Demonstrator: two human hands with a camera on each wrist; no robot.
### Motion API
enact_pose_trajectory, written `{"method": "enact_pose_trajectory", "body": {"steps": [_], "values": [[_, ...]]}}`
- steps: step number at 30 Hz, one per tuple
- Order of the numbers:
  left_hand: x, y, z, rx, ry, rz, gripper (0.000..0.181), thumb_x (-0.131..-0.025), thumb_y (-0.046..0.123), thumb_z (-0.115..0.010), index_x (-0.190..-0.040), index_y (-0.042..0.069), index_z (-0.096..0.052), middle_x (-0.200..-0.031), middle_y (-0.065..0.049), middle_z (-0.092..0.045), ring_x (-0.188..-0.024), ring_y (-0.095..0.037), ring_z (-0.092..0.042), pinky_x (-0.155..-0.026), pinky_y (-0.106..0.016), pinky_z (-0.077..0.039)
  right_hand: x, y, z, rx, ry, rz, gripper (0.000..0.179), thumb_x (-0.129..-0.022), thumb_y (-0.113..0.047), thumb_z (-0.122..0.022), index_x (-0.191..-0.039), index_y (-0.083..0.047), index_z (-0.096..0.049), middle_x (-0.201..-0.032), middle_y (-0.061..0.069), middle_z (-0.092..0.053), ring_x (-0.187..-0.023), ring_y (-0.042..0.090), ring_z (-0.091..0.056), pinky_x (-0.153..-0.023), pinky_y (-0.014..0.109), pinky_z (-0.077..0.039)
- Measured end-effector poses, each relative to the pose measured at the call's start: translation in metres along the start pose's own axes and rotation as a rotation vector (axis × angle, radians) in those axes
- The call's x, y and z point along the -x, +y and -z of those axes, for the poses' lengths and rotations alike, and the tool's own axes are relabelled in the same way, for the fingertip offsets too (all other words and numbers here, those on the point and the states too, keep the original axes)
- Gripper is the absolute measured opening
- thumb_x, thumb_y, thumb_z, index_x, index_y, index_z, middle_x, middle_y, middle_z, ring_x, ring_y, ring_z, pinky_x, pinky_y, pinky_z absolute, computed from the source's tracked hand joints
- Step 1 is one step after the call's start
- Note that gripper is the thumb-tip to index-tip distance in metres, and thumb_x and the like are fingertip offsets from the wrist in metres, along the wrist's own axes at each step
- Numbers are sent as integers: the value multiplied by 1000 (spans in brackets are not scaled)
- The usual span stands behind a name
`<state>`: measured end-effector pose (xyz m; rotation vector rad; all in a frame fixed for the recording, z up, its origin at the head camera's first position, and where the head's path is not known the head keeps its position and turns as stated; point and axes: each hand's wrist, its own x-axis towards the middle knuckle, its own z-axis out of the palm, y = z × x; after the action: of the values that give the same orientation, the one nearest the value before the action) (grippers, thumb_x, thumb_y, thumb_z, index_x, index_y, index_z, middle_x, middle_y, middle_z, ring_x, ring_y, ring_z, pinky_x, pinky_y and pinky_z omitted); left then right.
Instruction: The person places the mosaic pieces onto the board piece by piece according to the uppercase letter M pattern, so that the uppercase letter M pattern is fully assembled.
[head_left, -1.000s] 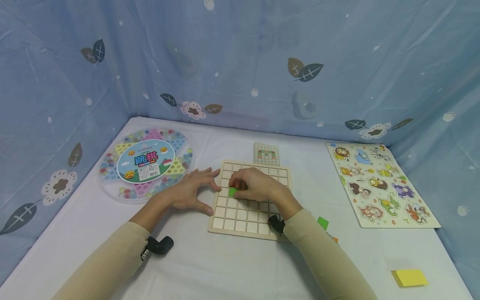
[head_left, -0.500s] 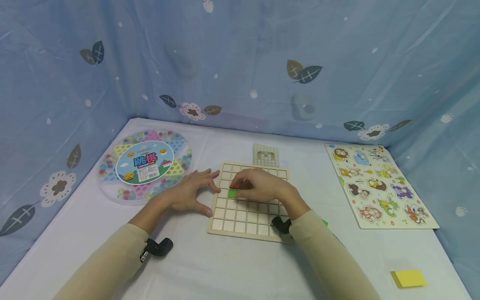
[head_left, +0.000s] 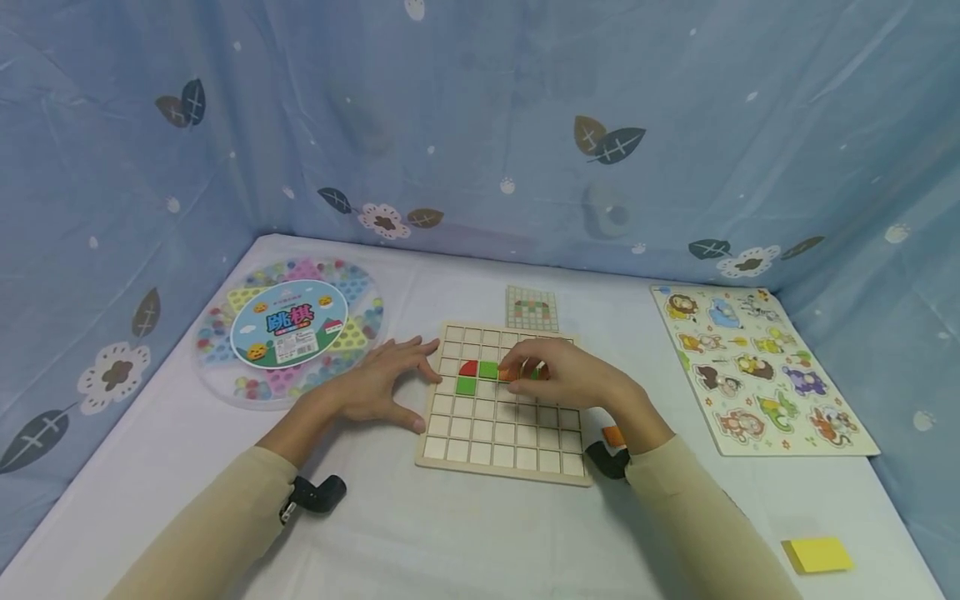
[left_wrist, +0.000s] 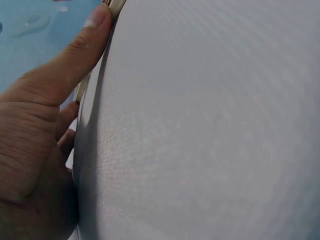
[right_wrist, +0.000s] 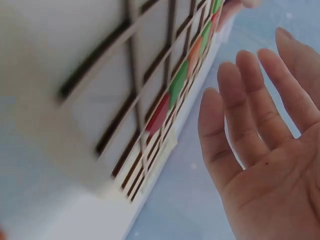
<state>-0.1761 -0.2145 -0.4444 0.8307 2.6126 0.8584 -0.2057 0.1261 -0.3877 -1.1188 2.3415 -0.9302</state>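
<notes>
In the head view a wooden grid board (head_left: 483, 433) lies on the white table. One row bears a red rounded tile (head_left: 468, 367), a green square tile (head_left: 488, 370) and an orange tile (head_left: 508, 375); green and red tiles show partly behind my right fingers. A second green square tile (head_left: 466, 386) sits one row nearer me. My left hand (head_left: 382, 383) touches the board's left edge with its thumb and fingers spread. Over the orange tile bends my right hand (head_left: 573, 372); the right wrist view has its fingers (right_wrist: 245, 110) apart, nothing visible between them.
Behind the board lies a small pattern card (head_left: 532, 309). A Chinese checkers set (head_left: 291, 325) stands at left, an animal puzzle board (head_left: 761, 371) at right. An orange tile (head_left: 613, 437) lies beside my right wrist; a yellow block (head_left: 819, 555) is near the front right.
My right hand has moved right along the board, off the nearer green tile, uncovering the red, green and orange tiles. My left hand stays at the board's edge.
</notes>
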Motion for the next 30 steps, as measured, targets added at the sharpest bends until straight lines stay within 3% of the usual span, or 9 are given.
{"method": "enact_pose_trajectory", "body": {"steps": [9,23,30], "values": [[1,-2,-2,22,3,-2,64,-69,60,-88,-123,33,-65,-171,-2,-24,-159,-31,-11,-127,-59,2,29,10,7,4,21,-72,29,-98,-21,-71,-125,-12,-67,-107,-6,-68,-97,14,-64,-86,37,-58],[0,-2,-1,31,-2,9,65,-69,60,-88,-123,34,-64,-171,1,-23,-160,-28,-10,-127,-56,3,69,28,13,39,15,-119,33,-96,-29,-74,-125,-15,-68,-108,-4,-70,-96,12,-63,-83,33,-57],[-1,-2,-2,24,0,16,64,-69,60,-88,-122,34,-64,-171,2,-22,-160,-26,-9,-128,-54,4,83,32,15,47,17,-122,32,-94,-22,-77,-124,-15,-68,-109,-3,-70,-96,15,-63,-80,32,-56]]}}
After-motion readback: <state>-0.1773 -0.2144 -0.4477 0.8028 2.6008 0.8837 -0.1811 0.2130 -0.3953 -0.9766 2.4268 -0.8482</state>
